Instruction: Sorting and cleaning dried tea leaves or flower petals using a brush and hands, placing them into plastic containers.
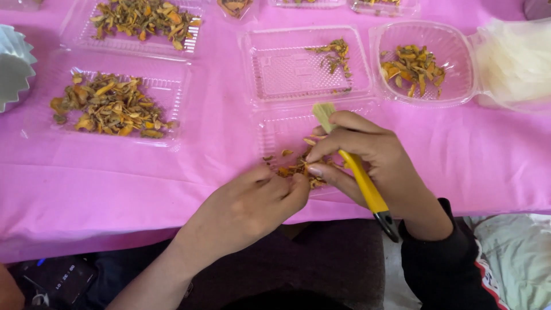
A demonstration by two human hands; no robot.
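My right hand (373,158) grips a small brush (360,175) with a yellow handle and pale bristles pointing up and away from me. My left hand (258,201) has its fingers pinched together at a small heap of dried orange-yellow pieces (298,167). The heap lies in a clear plastic tray (275,129) near the table's front edge, on a pink cloth (218,143). The fingertips of both hands meet over this heap. Whether the left fingers hold a piece is hidden.
Further clear trays hold more dried pieces: one at left (109,106), one at back left (143,23), a hinged one in the middle (310,63). A round clear container (425,63) sits at right beside a stack of clear lids (513,60). A white fluted dish (14,66) is at far left.
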